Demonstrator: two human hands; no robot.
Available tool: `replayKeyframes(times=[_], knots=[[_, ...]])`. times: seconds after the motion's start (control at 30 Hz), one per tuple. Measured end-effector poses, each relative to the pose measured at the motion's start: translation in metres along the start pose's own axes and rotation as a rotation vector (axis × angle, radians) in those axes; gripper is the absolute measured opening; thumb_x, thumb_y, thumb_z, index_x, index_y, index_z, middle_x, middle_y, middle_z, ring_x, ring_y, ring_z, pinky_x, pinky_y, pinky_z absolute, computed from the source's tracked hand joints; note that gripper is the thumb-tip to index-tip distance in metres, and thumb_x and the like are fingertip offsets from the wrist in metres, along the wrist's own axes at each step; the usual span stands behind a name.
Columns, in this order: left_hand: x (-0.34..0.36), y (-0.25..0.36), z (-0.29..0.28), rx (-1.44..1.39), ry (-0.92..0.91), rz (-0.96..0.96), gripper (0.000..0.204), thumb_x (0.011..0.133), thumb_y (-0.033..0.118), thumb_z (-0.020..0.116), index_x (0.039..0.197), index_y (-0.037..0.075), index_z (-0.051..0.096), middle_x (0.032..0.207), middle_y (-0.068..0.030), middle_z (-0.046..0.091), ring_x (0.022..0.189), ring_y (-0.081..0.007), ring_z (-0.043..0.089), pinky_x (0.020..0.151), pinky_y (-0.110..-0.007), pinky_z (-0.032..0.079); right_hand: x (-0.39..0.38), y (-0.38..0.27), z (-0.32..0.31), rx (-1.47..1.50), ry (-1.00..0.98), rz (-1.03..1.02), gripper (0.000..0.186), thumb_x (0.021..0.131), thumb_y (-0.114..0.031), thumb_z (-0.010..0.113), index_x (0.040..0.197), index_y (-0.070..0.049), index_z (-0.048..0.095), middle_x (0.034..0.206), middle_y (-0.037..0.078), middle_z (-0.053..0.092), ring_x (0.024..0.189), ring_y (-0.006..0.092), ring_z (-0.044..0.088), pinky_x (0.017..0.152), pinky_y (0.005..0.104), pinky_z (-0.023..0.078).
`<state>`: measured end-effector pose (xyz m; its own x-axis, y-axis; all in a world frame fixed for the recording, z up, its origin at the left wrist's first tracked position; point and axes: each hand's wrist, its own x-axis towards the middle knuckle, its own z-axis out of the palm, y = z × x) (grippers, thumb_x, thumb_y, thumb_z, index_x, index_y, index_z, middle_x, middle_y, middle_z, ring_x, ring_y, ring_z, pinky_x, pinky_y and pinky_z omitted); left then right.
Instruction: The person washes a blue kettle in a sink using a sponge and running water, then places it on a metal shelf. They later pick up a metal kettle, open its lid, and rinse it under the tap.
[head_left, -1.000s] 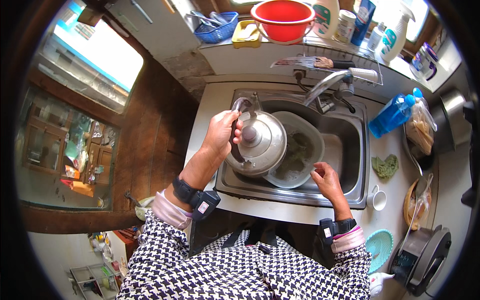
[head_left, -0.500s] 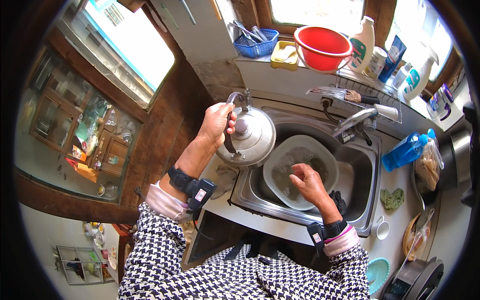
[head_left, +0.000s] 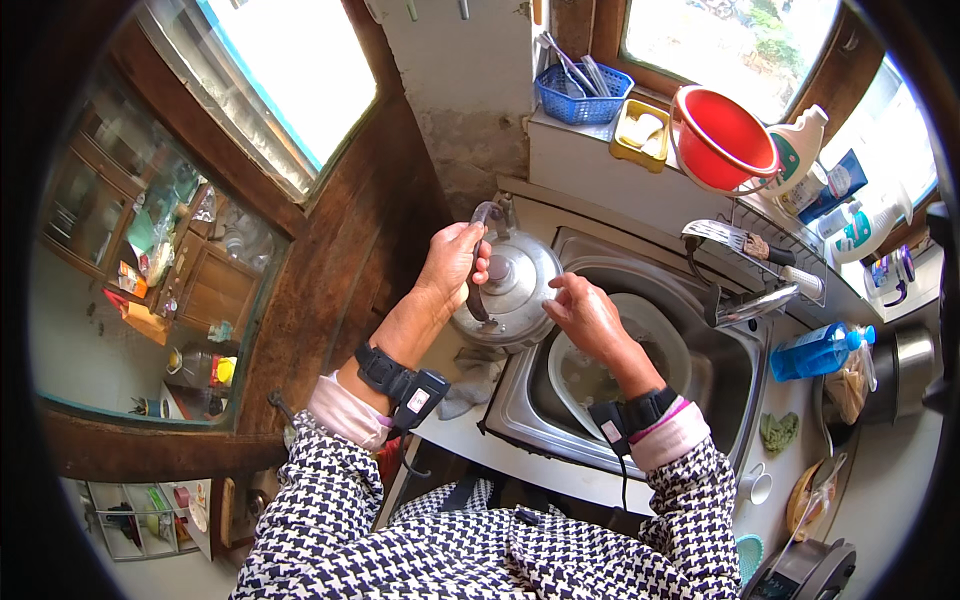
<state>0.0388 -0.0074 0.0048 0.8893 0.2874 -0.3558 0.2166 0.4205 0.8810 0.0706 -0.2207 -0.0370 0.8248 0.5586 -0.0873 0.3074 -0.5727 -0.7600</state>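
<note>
My left hand (head_left: 452, 268) is wrapped round the dark curved handle of a silver metal kettle (head_left: 525, 302), which stands at the left edge of the sink. My right hand (head_left: 598, 325) is at the kettle's right side, fingers loosely bent and thumb apart, with nothing seen in it. Whether its fingertips touch the kettle, I cannot tell. Below that hand, a whitish basin (head_left: 683, 352) of murky water sits in the steel sink (head_left: 715, 405), partly hidden by my right forearm.
A tap (head_left: 750, 305) reaches over the sink's far right side. On the ledge stand a blue basket (head_left: 585, 103), a yellow soap dish (head_left: 640, 155), a red bucket (head_left: 725, 135) and several bottles. To the right are a blue bottle (head_left: 808, 352), a green cloth (head_left: 779, 432) and a white cup (head_left: 757, 484).
My right hand has moved from above the basin up and left to the kettle's side. My left hand keeps its hold on the handle. The whole view has shifted.
</note>
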Motion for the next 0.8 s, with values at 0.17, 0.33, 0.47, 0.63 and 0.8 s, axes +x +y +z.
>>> replayKeyframes(times=[0.17,0.33,0.47,0.63,0.8], knots=[[0.003,0.006,-0.005,-0.002,-0.022,-0.021,0.017,0.095,0.020,0.051,0.096,0.003,0.054,0.069,-0.0018,0.052,0.051,-0.0065,0.044,0.042,-0.019,0.036,0.037,-0.025,0.010,-0.090,-0.049,-0.002,0.038,0.079,-0.027,0.068,0.109,-0.004,0.058,0.097,0.018,0.064,0.092,0.0341,0.062,0.078,0.0409,0.048],[0.002,0.013,-0.015,-0.037,-0.053,-0.040,0.015,0.095,0.020,0.051,0.095,0.005,0.053,0.069,-0.0014,0.053,0.051,-0.0063,0.045,0.042,-0.020,0.037,0.063,-0.047,0.016,-0.167,-0.103,-0.031,0.044,0.077,-0.031,0.069,0.111,-0.006,0.059,0.102,0.018,0.064,0.099,0.0331,0.061,0.081,0.0410,0.048],[0.004,0.015,-0.020,-0.065,-0.042,-0.043,0.014,0.095,0.020,0.051,0.094,0.006,0.053,0.068,-0.0008,0.053,0.051,-0.0063,0.045,0.042,-0.019,0.037,0.074,-0.064,0.028,-0.180,-0.153,-0.012,0.050,0.074,-0.037,0.070,0.111,-0.005,0.059,0.101,0.018,0.065,0.097,0.0323,0.061,0.082,0.0412,0.048],[0.009,0.013,-0.025,-0.113,-0.040,-0.071,0.014,0.094,0.021,0.052,0.094,0.006,0.053,0.067,-0.0005,0.053,0.051,-0.0064,0.046,0.042,-0.020,0.037,0.086,-0.071,0.038,-0.293,-0.192,-0.018,0.050,0.074,-0.040,0.070,0.109,-0.006,0.058,0.098,0.016,0.066,0.093,0.0322,0.063,0.078,0.0423,0.049],[0.009,0.011,-0.029,-0.126,-0.066,-0.082,0.016,0.095,0.022,0.051,0.095,0.006,0.053,0.067,-0.0003,0.053,0.050,-0.0060,0.046,0.042,-0.020,0.038,0.096,-0.075,0.054,-0.432,-0.210,-0.025,0.045,0.073,-0.040,0.071,0.101,-0.007,0.056,0.089,0.014,0.066,0.087,0.0316,0.064,0.074,0.0429,0.049]])
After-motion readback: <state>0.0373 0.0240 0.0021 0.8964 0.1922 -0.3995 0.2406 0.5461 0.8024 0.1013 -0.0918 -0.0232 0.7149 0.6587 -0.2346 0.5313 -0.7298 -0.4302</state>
